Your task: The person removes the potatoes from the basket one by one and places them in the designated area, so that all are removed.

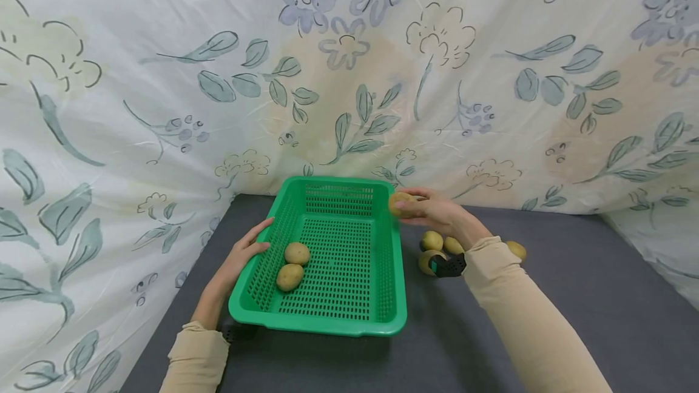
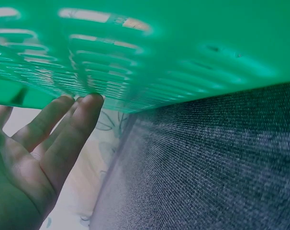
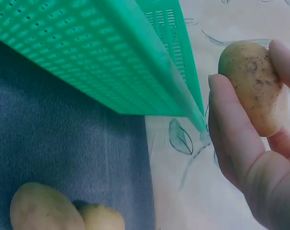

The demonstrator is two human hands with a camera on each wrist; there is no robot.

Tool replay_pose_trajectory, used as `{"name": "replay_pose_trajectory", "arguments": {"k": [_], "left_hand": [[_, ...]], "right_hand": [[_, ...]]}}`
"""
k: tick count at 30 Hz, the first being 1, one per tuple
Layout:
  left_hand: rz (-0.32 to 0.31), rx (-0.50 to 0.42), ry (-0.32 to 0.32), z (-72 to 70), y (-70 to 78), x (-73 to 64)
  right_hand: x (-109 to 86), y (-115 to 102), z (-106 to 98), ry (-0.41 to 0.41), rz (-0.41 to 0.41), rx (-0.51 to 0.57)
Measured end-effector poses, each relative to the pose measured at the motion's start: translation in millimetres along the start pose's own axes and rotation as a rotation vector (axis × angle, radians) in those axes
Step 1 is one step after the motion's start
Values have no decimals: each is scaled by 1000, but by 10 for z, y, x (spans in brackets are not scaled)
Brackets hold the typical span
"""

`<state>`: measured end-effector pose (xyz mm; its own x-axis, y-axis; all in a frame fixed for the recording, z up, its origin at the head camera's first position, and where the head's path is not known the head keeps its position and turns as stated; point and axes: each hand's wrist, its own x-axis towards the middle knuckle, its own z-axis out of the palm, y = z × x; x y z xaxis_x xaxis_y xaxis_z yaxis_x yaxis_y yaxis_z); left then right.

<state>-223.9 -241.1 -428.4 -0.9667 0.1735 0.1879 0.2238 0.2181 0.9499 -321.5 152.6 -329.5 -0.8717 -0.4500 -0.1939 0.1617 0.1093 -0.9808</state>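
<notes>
A green slotted plastic basket (image 1: 327, 324) stands on the dark table, with two potatoes (image 1: 289, 277) lying inside by its left wall. My right hand (image 1: 437, 211) holds another potato (image 3: 252, 86) between thumb and fingers, just above the basket's right rim near the far corner. In the right wrist view that potato has dark specks on its skin. My left hand (image 1: 243, 258) rests at the basket's left side; the left wrist view shows its fingertips touching the slotted outer wall, fingers fairly straight.
Right of the basket, several potatoes (image 1: 431, 241) lie close together on the dark tabletop (image 1: 579, 296), partly hidden by the right wrist. One more potato (image 1: 516, 251) shows behind the right sleeve. A flowered cloth (image 1: 338, 77) hangs behind the table and along its left side.
</notes>
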Motion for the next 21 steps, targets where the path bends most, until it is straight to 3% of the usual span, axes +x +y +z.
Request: {"name": "replay_pose_trajectory", "arguments": {"k": [21], "left_hand": [[11, 22, -1, 2, -31, -1]], "right_hand": [[-363, 304, -385, 56, -43, -5]]}}
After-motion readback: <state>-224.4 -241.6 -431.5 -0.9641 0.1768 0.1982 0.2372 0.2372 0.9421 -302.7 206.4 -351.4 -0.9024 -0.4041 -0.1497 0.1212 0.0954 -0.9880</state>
